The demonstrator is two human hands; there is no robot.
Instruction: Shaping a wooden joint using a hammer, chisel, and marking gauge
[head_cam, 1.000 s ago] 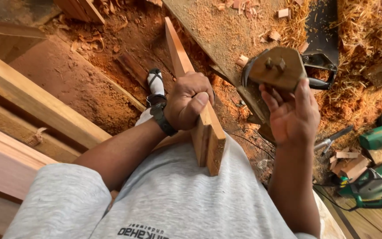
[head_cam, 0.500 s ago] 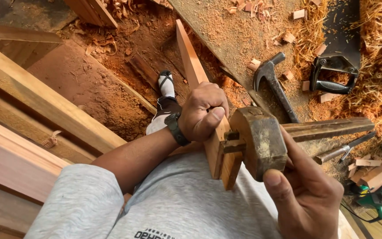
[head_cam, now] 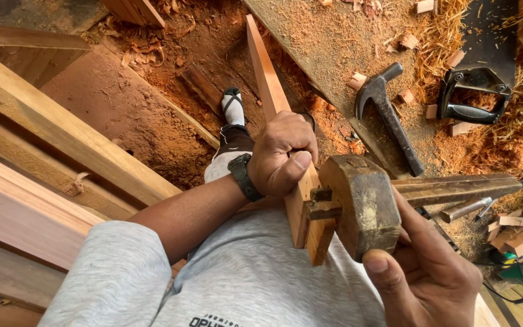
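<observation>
The left hand (head_cam: 282,154) is clenched around a long reddish wooden strip (head_cam: 273,115) that slants from the person's lap down to the sawdust floor, while the right hand (head_cam: 422,275) grips a worn wooden marking gauge (head_cam: 352,203) pressed against the strip's near end. With the strip propped only by that one fist, it could twist or slide, so the gauge may skip off the edge toward the left thumb. Its marking pin seems hidden, so its bite is uncertain, and the claw hammer (head_cam: 388,118) lies well apart
</observation>
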